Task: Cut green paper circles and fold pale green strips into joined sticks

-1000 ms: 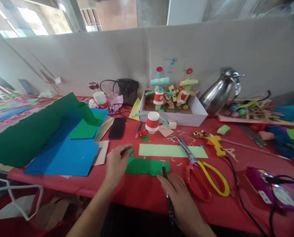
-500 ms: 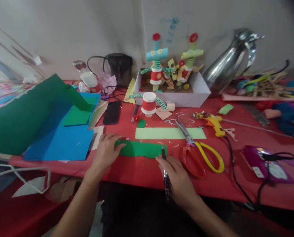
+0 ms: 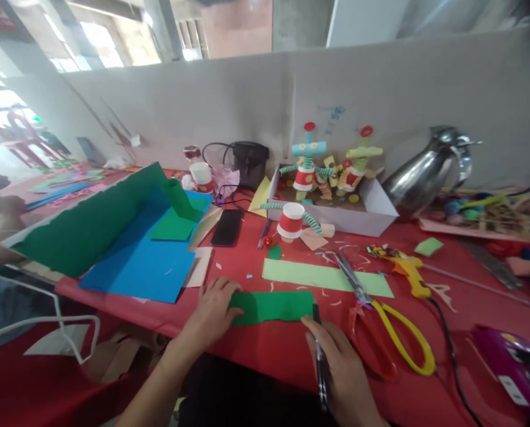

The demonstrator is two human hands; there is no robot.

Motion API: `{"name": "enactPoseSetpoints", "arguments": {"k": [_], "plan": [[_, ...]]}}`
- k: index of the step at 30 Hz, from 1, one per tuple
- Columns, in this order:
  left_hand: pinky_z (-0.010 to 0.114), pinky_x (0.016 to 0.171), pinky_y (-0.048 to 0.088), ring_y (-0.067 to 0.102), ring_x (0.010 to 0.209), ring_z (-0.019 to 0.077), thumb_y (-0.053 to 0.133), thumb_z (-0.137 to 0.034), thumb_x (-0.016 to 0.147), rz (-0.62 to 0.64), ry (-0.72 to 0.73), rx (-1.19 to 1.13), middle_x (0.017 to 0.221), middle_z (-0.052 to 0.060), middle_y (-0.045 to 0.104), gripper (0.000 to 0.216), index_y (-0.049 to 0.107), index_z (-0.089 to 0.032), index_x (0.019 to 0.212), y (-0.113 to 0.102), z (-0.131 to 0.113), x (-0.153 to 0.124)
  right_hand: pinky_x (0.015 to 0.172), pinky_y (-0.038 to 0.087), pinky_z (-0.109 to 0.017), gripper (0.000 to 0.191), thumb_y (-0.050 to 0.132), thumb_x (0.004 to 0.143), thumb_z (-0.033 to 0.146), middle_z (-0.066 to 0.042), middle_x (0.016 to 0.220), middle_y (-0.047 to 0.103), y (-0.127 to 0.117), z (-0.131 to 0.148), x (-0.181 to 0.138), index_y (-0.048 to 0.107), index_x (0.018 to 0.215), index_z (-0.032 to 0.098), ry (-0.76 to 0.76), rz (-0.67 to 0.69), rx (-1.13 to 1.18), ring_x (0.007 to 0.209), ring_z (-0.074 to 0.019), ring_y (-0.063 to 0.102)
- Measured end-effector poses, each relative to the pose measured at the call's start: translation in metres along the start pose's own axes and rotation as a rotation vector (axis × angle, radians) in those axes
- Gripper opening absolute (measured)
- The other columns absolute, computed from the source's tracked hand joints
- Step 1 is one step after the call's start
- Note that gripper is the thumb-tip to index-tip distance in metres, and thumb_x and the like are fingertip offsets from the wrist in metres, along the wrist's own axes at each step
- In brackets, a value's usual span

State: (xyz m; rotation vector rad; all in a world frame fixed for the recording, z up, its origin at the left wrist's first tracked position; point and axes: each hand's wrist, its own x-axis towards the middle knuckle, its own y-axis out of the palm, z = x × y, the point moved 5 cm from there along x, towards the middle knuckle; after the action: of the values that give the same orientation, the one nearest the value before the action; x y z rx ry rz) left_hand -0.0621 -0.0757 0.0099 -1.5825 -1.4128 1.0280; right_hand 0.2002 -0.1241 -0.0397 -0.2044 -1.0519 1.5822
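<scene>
A dark green paper strip (image 3: 276, 306) lies on the red table (image 3: 265, 350) near its front edge. My left hand (image 3: 212, 313) rests flat on the strip's left end, fingers stretched out. My right hand (image 3: 340, 370) grips a dark pen (image 3: 321, 362), whose tip sits at the strip's right end. Just behind lies a longer light green strip (image 3: 325, 278).
Scissors with orange and yellow handles (image 3: 380, 323) and a yellow glue gun (image 3: 405, 268) lie to the right. Blue and green paper sheets (image 3: 136, 261) and a phone (image 3: 227, 228) sit left. A white box of cup figures (image 3: 336, 198), a red cup figure (image 3: 290, 221) and a metal jug (image 3: 429, 172) stand behind.
The camera has tipped up and shifted, so the partition's top shows again. My left hand lies flatter on the strip's left end. The pen stays at the right end.
</scene>
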Motion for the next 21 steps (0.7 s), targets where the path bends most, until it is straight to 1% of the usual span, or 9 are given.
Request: {"name": "enactPoseSetpoints", "arguments": {"k": [4,5,7,9,11,13,17,19,21], "plan": [[0.040,0.089,0.037,0.056,0.106,0.0254,0.061,-0.010,0.079,-0.004,-0.024,-0.004,0.106,0.006,0.063,0.014,0.058,-0.020,0.088,0.007,-0.001,-0.013,0.083,0.060,-0.036,0.039,0.043,0.100,0.022,-0.009,0.115,0.067,0.000,0.000,0.002,0.050,0.138,0.026,-0.091,-0.044,-0.038,0.103,-0.0237,0.066],[0.041,0.089,0.037,0.056,0.106,0.0255,0.060,-0.010,0.080,-0.010,-0.033,-0.005,0.107,0.006,0.063,0.014,0.058,-0.020,0.089,0.008,-0.002,-0.015,0.080,0.060,-0.035,0.038,0.043,0.100,0.022,-0.009,0.112,0.068,-0.001,0.000,0.003,0.051,0.137,0.026,-0.108,-0.063,-0.047,0.101,-0.0233,0.067],[0.044,0.092,0.036,0.054,0.112,0.0276,0.062,-0.016,0.081,-0.030,-0.031,0.002,0.115,0.008,0.063,0.022,0.059,-0.021,0.102,0.009,-0.005,-0.019,0.079,0.060,-0.035,0.037,0.043,0.100,0.023,-0.008,0.110,0.069,-0.001,0.001,0.004,0.052,0.136,0.026,-0.111,-0.071,-0.057,0.098,-0.0231,0.068],[0.047,0.097,0.033,0.051,0.120,0.0309,0.065,-0.022,0.080,-0.041,-0.023,0.032,0.125,0.011,0.060,0.040,0.056,-0.021,0.119,0.010,-0.008,-0.023,0.082,0.059,-0.037,0.037,0.043,0.101,0.023,-0.008,0.112,0.068,-0.001,0.002,0.005,0.052,0.136,0.028,-0.075,-0.051,-0.050,0.100,-0.0234,0.067],[0.049,0.098,0.033,0.049,0.123,0.0338,0.068,-0.026,0.077,-0.039,-0.043,0.072,0.130,0.013,0.057,0.050,0.054,-0.020,0.124,0.010,-0.008,-0.023,0.087,0.057,-0.039,0.036,0.044,0.101,0.023,-0.007,0.115,0.067,0.000,0.004,0.005,0.052,0.136,0.029,-0.023,-0.025,-0.031,0.105,-0.0238,0.065],[0.049,0.094,0.035,0.050,0.120,0.0348,0.069,-0.026,0.075,-0.027,-0.071,0.101,0.126,0.013,0.059,0.045,0.057,-0.020,0.118,0.012,-0.006,-0.022,0.091,0.055,-0.041,0.036,0.045,0.101,0.022,-0.008,0.117,0.065,-0.001,0.006,0.006,0.053,0.135,0.029,0.015,-0.014,-0.007,0.108,-0.0241,0.063],[0.044,0.088,0.038,0.054,0.113,0.0322,0.068,-0.024,0.075,-0.008,-0.054,0.103,0.115,0.008,0.064,0.022,0.059,-0.022,0.095,0.017,-0.003,-0.017,0.092,0.053,-0.040,0.034,0.046,0.100,0.021,-0.009,0.118,0.064,-0.002,0.009,0.010,0.054,0.133,0.027,0.071,-0.026,0.051,0.108,-0.0234,0.061],[0.044,0.090,0.039,0.055,0.114,0.0307,0.066,-0.025,0.076,-0.024,-0.058,0.087,0.115,0.008,0.065,0.023,0.058,-0.022,0.098,0.019,0.000,-0.015,0.092,0.052,-0.039,0.034,0.047,0.100,0.019,-0.008,0.118,0.064,-0.003,0.011,0.013,0.055,0.132,0.027,0.081,-0.033,0.078,0.107,-0.0226,0.060],[0.045,0.094,0.038,0.055,0.116,0.0304,0.064,-0.028,0.078,-0.039,-0.089,0.093,0.118,0.010,0.065,0.036,0.056,-0.021,0.112,0.020,0.004,-0.013,0.092,0.052,-0.038,0.034,0.048,0.099,0.018,-0.008,0.116,0.065,-0.007,0.012,0.015,0.055,0.131,0.026,0.090,-0.032,0.103,0.105,-0.0217,0.060]]}}
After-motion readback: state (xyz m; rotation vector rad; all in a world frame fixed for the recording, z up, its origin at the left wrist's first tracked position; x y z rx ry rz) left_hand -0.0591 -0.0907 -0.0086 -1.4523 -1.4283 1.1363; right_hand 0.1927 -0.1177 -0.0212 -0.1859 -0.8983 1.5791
